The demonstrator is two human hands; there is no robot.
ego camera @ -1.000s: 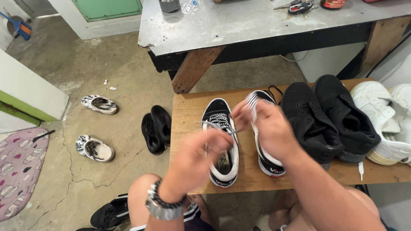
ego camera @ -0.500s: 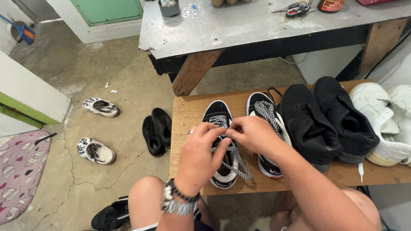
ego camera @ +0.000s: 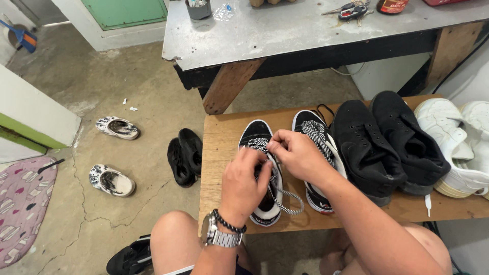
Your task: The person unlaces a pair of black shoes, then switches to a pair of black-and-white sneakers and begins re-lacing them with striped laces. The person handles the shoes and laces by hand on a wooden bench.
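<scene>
Head view looked down on a low wooden bench (ego camera: 219, 153) with shoes lined along it. Both hands worked at a black-and-white sneaker (ego camera: 260, 137) near the bench's left end. The left hand (ego camera: 243, 182), with a watch (ego camera: 216, 235) and bead bracelet at the wrist, lay over the shoe's middle with fingers curled closed on the checkered lace (ego camera: 288, 201), a loop of which hung off the shoe's right side onto the bench. The right hand (ego camera: 298, 155) pinched the same lace above the shoe's tongue, fingertips close together and touching the left hand's fingers. Just right of it stood the matching sneaker (ego camera: 318, 132), partly hidden by the right forearm. Further right sat a pair of black shoes (ego camera: 387, 137), then white shoes (ego camera: 448, 137) at the right edge. On the concrete floor to the left lay black slippers (ego camera: 184, 155) beside the bench and two patterned clogs (ego camera: 113, 181), well apart. A grey metal table (ego camera: 285, 30) stood on the far side, keys (ego camera: 351, 9) on top.
</scene>
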